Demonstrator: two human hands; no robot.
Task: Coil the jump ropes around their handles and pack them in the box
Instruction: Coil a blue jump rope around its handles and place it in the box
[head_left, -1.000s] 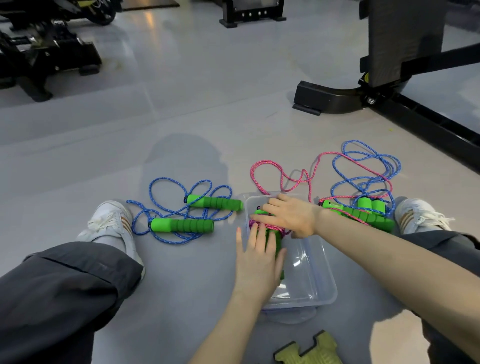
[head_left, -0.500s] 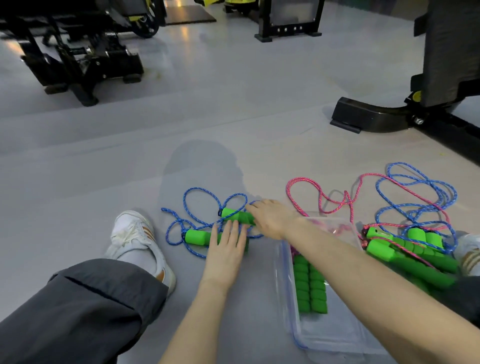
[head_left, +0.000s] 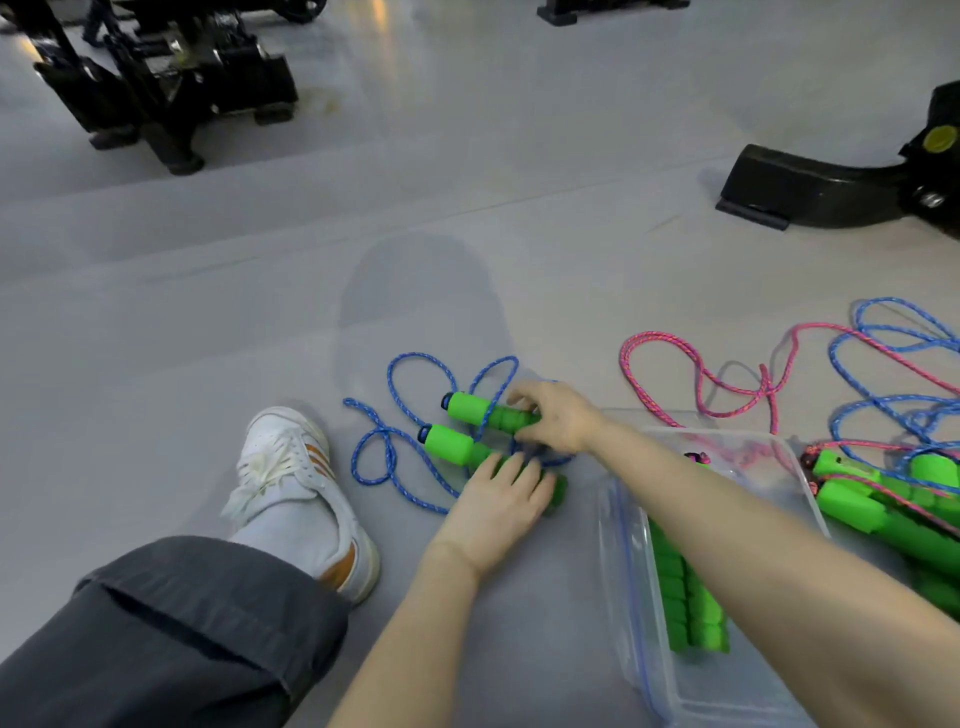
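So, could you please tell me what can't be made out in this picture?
Head view:
Right arm covers much of the rope in the box.
Right edge cuts off the loose ropes.
Left hand hides whether it grips the near handle.
Right hand, gripping the far handle, hides its end.
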